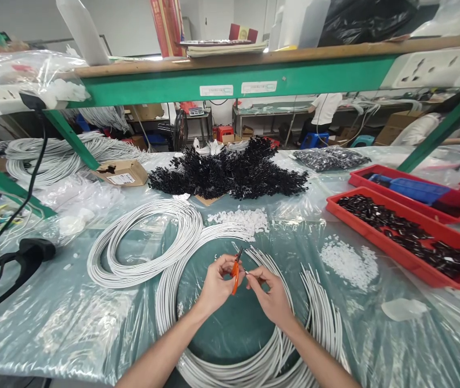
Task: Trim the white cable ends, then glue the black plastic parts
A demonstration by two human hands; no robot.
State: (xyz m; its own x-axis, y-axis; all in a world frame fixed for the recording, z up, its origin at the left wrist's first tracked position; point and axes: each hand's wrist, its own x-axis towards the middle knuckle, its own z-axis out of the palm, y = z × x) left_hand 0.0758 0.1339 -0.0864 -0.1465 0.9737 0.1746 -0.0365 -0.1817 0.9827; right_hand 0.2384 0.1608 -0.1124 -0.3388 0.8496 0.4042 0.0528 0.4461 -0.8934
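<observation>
Over the middle of a large coil of white cable (169,291), my two hands meet almost fingertip to fingertip. My left hand (218,283) is closed around small orange-handled scissors (235,272), their dark blades pointing up and away from me. Just right of the scissors, my right hand (270,295) is closed in a pinch. Something small and pale shows at its fingertips, too small to name. Loose cable ends (264,258) of the coil lie behind my right hand, and more cable ends (316,288) fan out to its right.
Another white cable coil (104,258) lies left. Behind are a heap of black-tipped pieces (233,170) and small white pieces (249,220). Red trays (427,277) with black parts stand right, near more white pieces (349,263). A black-handled tool (31,258) lies left. A green shelf beam (152,86) crosses above.
</observation>
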